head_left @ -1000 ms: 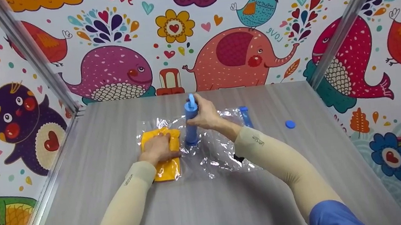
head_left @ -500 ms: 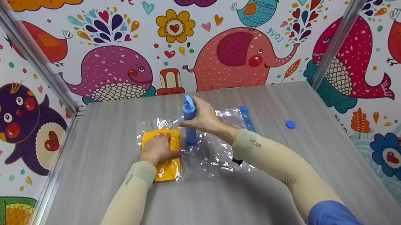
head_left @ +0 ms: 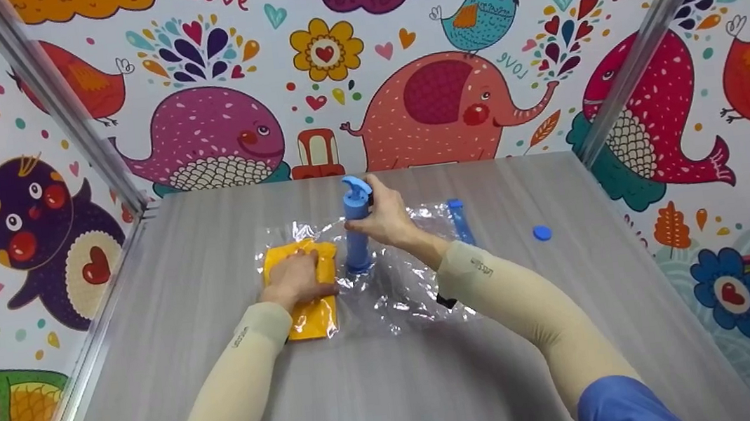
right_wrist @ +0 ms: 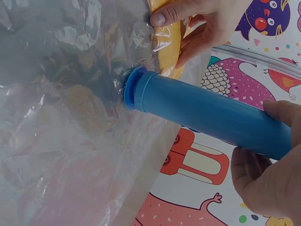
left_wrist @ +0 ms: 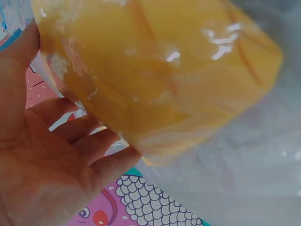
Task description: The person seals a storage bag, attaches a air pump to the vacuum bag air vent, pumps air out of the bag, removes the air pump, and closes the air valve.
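In the head view, a clear plastic bag (head_left: 392,300) lies flat on the table with a folded yellow fabric-like item (head_left: 313,320) inside its left part. My left hand (head_left: 294,276) rests on that item through the plastic, thumb toward the right. The left wrist view has its fingers loosely bent at the edge of the yellow bundle (left_wrist: 155,84). A blue hand pump (head_left: 358,244) stands upright on the bag's blue valve (right_wrist: 134,88). My right hand (head_left: 386,216) grips the pump's upper barrel, thumb and fingers around it. The pump's handle (head_left: 357,186) sits low on top.
A small round blue cap (head_left: 542,233) lies on the grey table (head_left: 368,402) to the right of the bag. A blue strip (head_left: 459,218) runs along the bag's right edge. Something black (head_left: 447,300) shows beside the right sleeve. Patterned walls and metal posts enclose the table.
The right hand's thumb came away from the pump barrel half a second ago and now lies against it again. The handle has turned about the pump's axis. The left hand stays in place.
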